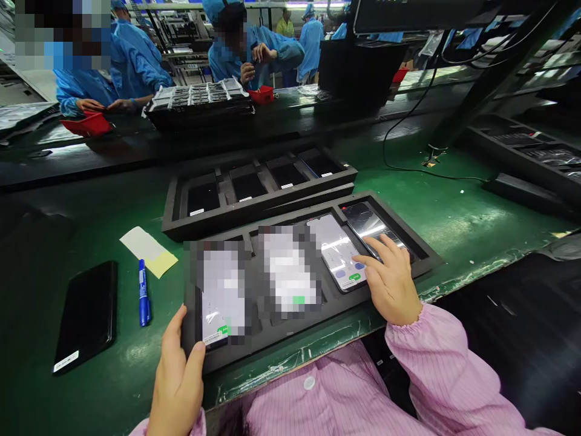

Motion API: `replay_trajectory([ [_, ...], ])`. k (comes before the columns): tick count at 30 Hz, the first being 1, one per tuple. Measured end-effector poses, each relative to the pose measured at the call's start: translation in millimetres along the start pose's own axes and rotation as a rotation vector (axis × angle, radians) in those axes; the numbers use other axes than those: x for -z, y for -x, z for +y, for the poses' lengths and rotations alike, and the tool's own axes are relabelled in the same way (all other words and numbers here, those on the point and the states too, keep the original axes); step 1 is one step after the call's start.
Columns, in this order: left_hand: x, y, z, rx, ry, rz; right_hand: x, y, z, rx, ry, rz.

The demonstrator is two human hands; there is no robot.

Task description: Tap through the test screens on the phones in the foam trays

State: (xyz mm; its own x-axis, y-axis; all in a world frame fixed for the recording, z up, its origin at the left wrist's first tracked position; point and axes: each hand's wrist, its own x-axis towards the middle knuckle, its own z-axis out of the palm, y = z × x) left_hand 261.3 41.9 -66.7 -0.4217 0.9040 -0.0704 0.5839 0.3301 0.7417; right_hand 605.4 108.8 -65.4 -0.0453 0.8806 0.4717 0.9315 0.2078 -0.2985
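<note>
My left hand [178, 378] grips the near-left corner of the black tray [422, 247] on the green tabletop [454, 212], thumb on the leftmost phone [222, 297]. My right hand [391, 281] is open, holding nothing, fingertips on the third phone [338, 251] in that tray.

You find nothing here that can be read. The lit phone screen [338, 251] under your right hand [393, 284], at about two o'clock from the tray's middle, shows a keypad-like grid and a green button, but the characters are too small to make out. The white sticker [66, 361] on the black phone [86, 315] at nine o'clock and the print on the blue marker [144, 293] beside it are illegible as well.
</note>
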Motion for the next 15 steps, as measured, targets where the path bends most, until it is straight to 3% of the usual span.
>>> replay_trajectory([
  [6,0.6,1.4,3.1,0.005,0.003,-0.003,-1.9,-7.1,-6.9,0.037,0.090,-0.153],
  [12,0.5,2.5,5.1,0.026,-0.001,-0.008,-2.5,-8.2,-2.5,0.105,0.060,-0.064],
  [15,-0.1,1.9,5.8,0.012,0.004,-0.007,-2.1,-8.3,-7.6,0.135,0.047,-0.108],
])
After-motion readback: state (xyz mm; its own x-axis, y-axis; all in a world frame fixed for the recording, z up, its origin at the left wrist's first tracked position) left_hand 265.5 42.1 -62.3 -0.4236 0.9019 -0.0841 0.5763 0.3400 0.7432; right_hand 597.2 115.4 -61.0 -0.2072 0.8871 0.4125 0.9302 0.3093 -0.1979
